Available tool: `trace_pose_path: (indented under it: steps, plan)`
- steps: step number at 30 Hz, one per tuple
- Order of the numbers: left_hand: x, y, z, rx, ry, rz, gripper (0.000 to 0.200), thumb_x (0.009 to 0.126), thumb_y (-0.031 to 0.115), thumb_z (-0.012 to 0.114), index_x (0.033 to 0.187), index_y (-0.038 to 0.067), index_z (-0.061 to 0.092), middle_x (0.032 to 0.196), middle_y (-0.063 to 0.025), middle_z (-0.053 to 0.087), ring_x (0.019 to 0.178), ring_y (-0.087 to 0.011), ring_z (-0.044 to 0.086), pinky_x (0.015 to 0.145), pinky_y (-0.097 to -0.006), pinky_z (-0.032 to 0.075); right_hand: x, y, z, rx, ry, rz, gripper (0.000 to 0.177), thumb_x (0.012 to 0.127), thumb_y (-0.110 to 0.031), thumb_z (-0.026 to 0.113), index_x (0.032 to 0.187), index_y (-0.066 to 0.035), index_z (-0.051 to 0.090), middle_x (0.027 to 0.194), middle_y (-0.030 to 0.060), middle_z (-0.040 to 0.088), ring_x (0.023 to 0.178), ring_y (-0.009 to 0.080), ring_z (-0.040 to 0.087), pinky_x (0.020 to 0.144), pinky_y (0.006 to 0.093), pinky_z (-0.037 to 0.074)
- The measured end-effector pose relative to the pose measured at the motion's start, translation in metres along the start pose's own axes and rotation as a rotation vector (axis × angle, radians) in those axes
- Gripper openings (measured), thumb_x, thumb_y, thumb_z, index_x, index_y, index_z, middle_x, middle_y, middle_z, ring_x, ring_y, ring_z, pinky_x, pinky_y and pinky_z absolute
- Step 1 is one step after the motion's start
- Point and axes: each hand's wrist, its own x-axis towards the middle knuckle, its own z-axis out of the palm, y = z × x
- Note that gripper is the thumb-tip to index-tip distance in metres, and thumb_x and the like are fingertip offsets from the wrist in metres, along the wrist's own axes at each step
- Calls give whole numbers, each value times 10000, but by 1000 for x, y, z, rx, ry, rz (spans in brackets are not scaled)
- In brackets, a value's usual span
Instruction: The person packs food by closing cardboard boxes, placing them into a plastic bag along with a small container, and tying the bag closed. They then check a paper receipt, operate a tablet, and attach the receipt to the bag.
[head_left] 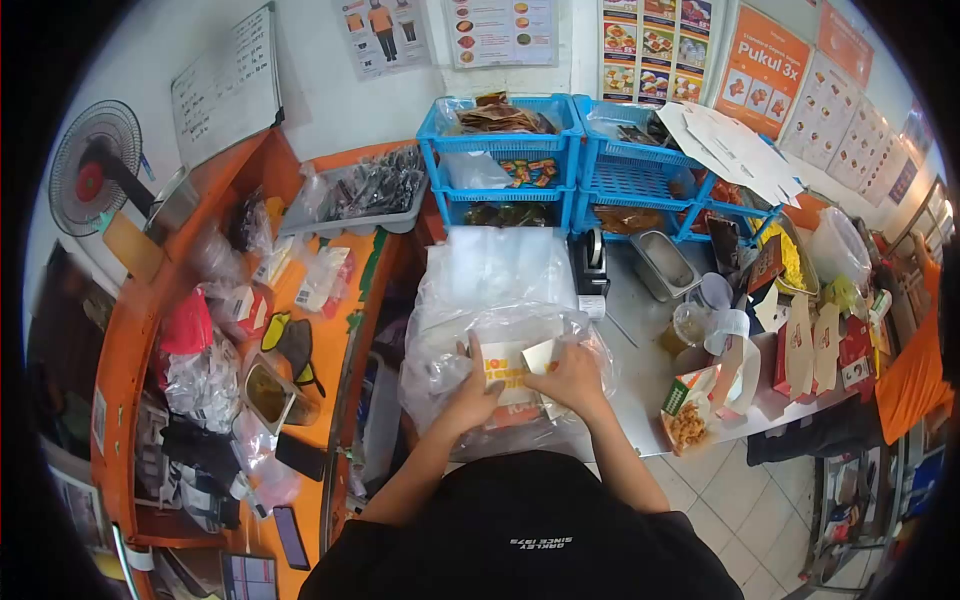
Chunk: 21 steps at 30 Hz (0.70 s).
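Note:
A white printed cardboard food box [508, 368] with yellow and red lettering lies in front of me on clear plastic bags [440, 330]. My left hand [474, 396] grips its left edge, with the thumb over the printed face. At the other side, my right hand [572, 380] is closed on a raised white flap [541, 355] at the box's right edge. The fingers behind the flap are hidden. Beyond the box, a stack of clear plastic sheets [495, 262] spreads toward the blue baskets [500, 190].
A tape dispenser [592, 265] and a metal container [664, 266] stand to the right. Farther right are open cartons [795, 350] and a box of fried pieces [688, 424]. An orange counter [335, 330] on the left holds a phone [291, 537] and a grey tray [350, 210].

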Motion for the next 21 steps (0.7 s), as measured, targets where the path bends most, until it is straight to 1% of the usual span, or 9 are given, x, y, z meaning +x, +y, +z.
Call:
trace_pose_path:
  steps: [1, 3, 5, 9, 13, 16, 18, 19, 21]
  plan:
    - [0, 12, -1, 464, 75, 130, 1006, 806, 82, 617, 1458, 123, -148, 1406, -318, 291, 1293, -359, 374, 1017, -395, 363, -4, -9, -7, 13, 34, -42, 755, 544, -446, 767, 1016, 87, 517, 1082, 277, 542, 1025, 375, 540, 861, 407, 451]
    - [-3, 36, -10, 573, 22, 100, 1046, 776, 51, 645, 1459, 116, -145, 1476, -306, 106, 1384, -338, 190, 1065, -444, 291, -5, -16, -7, 26, 66, -82, 851, 554, -450, 766, 1119, 115, 474, 1101, 273, 538, 1039, 395, 531, 886, 417, 437]
    - [-2, 34, -17, -327, -358, 250, 1079, 748, -10, 652, 1459, 126, -148, 1498, -270, 9, 1397, -339, 138, 1074, -459, 270, 1, -15, 4, 68, 302, -275, 960, 563, -438, 766, 1235, 132, 386, 1170, 309, 462, 1064, 433, 482, 890, 452, 426]
    - [-9, 40, -16, -1023, -321, 142, 1069, 737, -35, 694, 1461, 138, -73, 1424, -178, 241, 1312, -248, 306, 1067, -364, 286, 2, -25, 16, 83, 401, -405, 1062, 623, -472, 765, 1345, 117, 257, 1230, 329, 384, 1103, 472, 418, 950, 492, 369]
    - [2, 19, -13, -957, 56, 87, 764, 789, -4, 673, 1388, 50, 201, 1229, -139, 476, 1133, -205, 498, 942, -310, 434, -12, -21, 8, 211, 356, -458, 934, 746, -431, 706, 1358, 103, 247, 1306, 366, 328, 1195, 473, 370, 995, 482, 330]
    - [7, 17, -40, -1189, 206, -77, 520, 847, 60, 610, 1298, -18, 363, 1182, -137, 543, 1030, -230, 592, 850, -345, 516, -38, 4, -10, -287, 237, -369, 819, 757, -414, 702, 1340, 43, 355, 1281, 283, 453, 1184, 438, 418, 996, 475, 325]
    - [4, 20, -60, -1453, 165, -191, 444, 896, 187, 553, 1284, 9, 430, 1243, -154, 519, 1099, -274, 566, 864, -405, 517, -35, 29, -18, -260, -288, -321, 706, 774, -320, 714, 1346, -33, 415, 1331, 245, 448, 1203, 352, 442, 984, 422, 368]
    - [-1, 26, -66, -1459, 173, -190, 444, 896, 187, 553, 1284, 9, 430, 1243, -154, 519, 1099, -274, 566, 864, -405, 517, -34, 35, -22, -266, -293, -326, 706, 774, -320, 714, 1346, -33, 415, 1331, 245, 448, 1203, 352, 442, 984, 422, 368]
    - [-8, 35, -73, -1564, 3, -203, 430, 899, 202, 548, 1274, 21, 442, 1235, -156, 519, 1132, -269, 540, 887, -428, 507, -35, 26, -35, 259, -620, -482, 653, 790, -255, 709, 1346, -56, 429, 1299, 241, 478, 1213, 295, 462, 948, 407, 411]
